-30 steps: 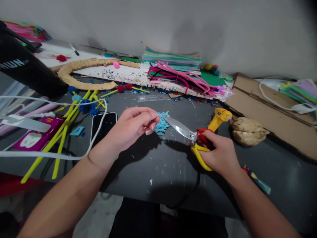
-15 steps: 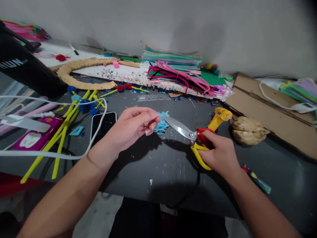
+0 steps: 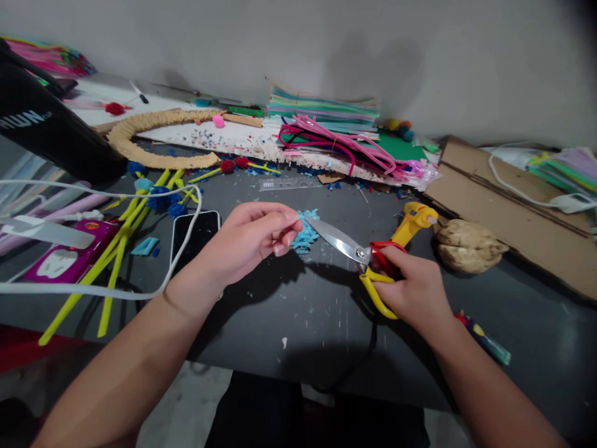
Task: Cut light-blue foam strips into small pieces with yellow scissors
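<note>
My right hand (image 3: 415, 283) is wrapped round the red and yellow handles of a pair of scissors (image 3: 342, 241). The blades look closed and point up and left, their tip close to my left fingertips. My left hand (image 3: 259, 239) is closed in a pinch, thumb against fingers. Whatever it pinches is too small or too hidden to make out. Behind the fingertips and the blade tip lies a heap of small light-blue cut pieces (image 3: 305, 239) on the dark grey table (image 3: 303, 317).
Left are a phone (image 3: 186, 227), yellow stems (image 3: 124, 239), a white cable (image 3: 184, 249) and a black bottle (image 3: 56, 124). Right are a yellow glue gun (image 3: 413, 221), a brown walnut-like object (image 3: 469, 246) and cardboard (image 3: 513, 211). Behind lie a clear ruler (image 3: 291, 184) and pink pipe cleaners (image 3: 340, 143).
Almost nothing differs. Both hands and the scissors hold nearly the same place, with only a tiny shift of my left fingers.
</note>
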`<state>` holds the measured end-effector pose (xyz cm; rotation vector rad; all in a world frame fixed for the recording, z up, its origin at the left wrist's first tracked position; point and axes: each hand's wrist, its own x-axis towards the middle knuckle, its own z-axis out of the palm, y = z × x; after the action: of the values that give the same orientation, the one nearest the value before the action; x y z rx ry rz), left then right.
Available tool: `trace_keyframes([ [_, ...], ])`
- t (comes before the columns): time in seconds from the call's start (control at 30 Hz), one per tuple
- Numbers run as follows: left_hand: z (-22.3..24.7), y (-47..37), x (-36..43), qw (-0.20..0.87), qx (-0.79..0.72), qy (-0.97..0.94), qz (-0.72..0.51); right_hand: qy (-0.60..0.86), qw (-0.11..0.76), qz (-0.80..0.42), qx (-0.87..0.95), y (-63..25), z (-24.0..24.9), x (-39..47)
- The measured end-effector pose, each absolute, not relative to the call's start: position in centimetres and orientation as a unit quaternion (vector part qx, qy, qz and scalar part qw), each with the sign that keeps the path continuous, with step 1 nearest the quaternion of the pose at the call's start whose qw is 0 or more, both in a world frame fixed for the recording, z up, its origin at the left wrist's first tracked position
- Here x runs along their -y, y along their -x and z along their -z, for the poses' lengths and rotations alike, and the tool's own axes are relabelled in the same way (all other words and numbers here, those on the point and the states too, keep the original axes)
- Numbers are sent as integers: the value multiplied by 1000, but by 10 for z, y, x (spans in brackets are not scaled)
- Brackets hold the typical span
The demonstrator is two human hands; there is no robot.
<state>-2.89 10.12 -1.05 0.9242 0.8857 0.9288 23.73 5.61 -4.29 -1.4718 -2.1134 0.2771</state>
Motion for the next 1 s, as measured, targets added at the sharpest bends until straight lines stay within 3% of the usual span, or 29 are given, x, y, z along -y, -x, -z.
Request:
trace_keyframes([
  [1.0,15,30,-101,680,-362,-476,-424,559,269,-155,769,-238,43,-54],
])
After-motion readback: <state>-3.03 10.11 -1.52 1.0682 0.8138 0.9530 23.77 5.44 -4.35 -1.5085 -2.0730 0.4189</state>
